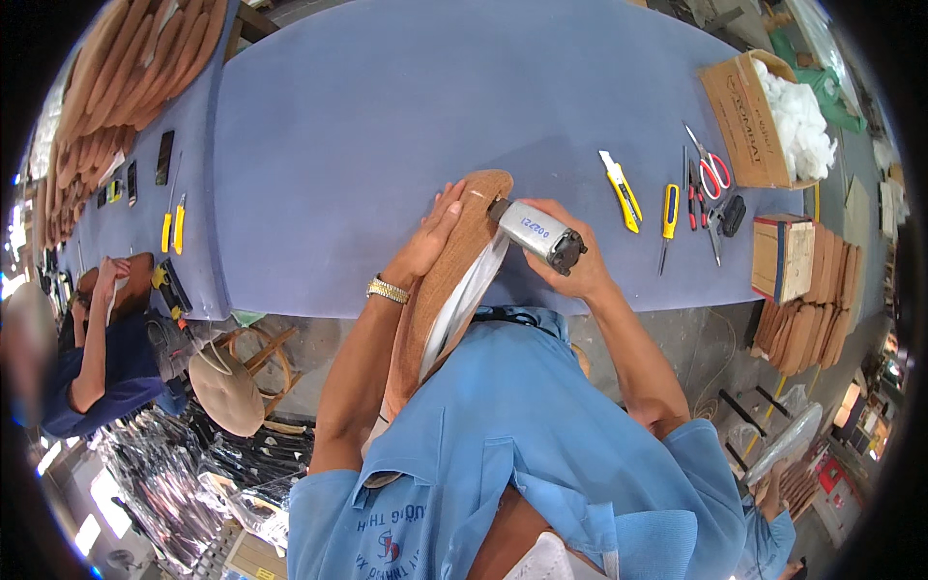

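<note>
A long brown fabric-covered cushion panel [425, 314] stands slanted between the blue table and my body, its white inner side [462, 302] partly showing. My left hand [432, 235] grips the upper part of the panel from the left, fingers lying along its face. In my closed right hand [583, 269] is a silver staple gun [532, 230] with a dark end cap. The tool's nose meets the panel's edge near its top end. My right fingers are mostly hidden behind the tool's body.
Right of my hands lie a yellow utility knife [623, 193], a screwdriver [669, 217], scissors [713, 172] and pliers [715, 232]. A cardboard box [739, 126] holds white stuffing. Brown panels are stacked at right [812, 314] and far left [135, 68]. A co-worker [87, 372] works at left.
</note>
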A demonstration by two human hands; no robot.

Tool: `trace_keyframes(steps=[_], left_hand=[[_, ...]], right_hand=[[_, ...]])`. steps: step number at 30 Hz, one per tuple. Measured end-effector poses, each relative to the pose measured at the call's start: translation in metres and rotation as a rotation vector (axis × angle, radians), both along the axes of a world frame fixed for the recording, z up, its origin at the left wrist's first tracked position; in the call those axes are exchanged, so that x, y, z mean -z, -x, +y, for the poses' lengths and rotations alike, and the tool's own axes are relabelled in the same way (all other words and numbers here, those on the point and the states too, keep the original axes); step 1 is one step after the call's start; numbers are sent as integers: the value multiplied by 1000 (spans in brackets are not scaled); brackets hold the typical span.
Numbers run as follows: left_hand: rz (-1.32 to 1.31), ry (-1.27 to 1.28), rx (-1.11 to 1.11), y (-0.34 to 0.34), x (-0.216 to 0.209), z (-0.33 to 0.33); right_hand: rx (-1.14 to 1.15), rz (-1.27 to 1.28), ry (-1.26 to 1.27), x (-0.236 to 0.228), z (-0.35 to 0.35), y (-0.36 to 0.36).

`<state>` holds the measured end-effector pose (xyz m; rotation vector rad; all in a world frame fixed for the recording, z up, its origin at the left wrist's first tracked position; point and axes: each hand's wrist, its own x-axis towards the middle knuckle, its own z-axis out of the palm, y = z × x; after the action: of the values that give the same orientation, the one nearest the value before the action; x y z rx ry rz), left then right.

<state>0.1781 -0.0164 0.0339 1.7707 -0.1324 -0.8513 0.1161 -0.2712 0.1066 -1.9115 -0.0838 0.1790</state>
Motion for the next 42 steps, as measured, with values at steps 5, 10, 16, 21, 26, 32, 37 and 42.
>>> trace_keyframes(steps=[5, 10, 16, 21, 26, 32, 37, 42], left_hand=[[-100, -67, 70, 10, -23, -7], [-402, -361, 122, 24, -62, -33], [-499, -471, 55, 26, -74, -40], [-595, -468, 48, 27, -68, -39], [-624, -490, 48, 29, -66, -37], [-594, -534, 84, 26, -71, -38], [-538, -540, 68, 29, -74, -40], [-498, -561, 41, 29, -73, -43]], right_hand=[[-8, -24, 18, 1, -1, -2], [5, -31, -2, -1, -2, 0], [32, -50, -53, 4, 0, 2], [27, -26, -88, 1, -2, 4], [-19, 8, -91, -1, -8, 5], [-39, 3, -111, -2, -8, -1], [-105, 53, -142, -5, -8, -7], [-86, 137, -125, -8, -3, -9]])
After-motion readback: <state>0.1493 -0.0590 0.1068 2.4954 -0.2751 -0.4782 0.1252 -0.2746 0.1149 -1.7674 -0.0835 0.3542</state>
